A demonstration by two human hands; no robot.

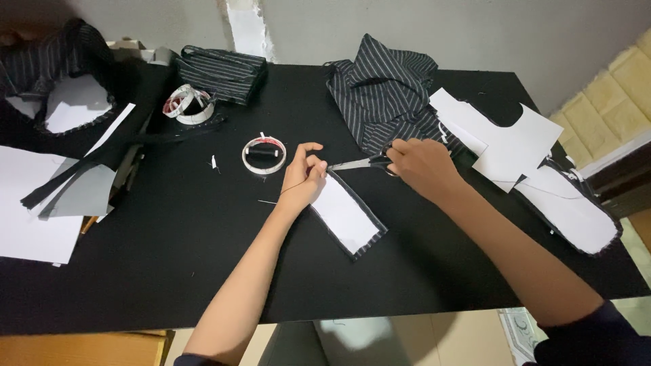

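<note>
Head view, scissors (359, 163) tips meeting left hand (303, 179)

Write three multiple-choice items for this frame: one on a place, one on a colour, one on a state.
1. Where does the tape roll lie?
A. To the left of the left hand, on the table
B. On the striped garment
C. Under the scissors

2. What colour is the middle of the fabric piece under the left hand?
A. Red
B. White
C. Yellow

3. What is the right hand doing?
A. Resting flat and empty
B. Lifting a paper sheet
C. Gripping the scissors

Key: 1 A, the roll sits alone on the black tabletop, left of that hand. 2 B, a white panel framed by dark striped edging. 3 C, its fingers are around the handles, with the blades pointing at the left hand's fingertips.
</note>
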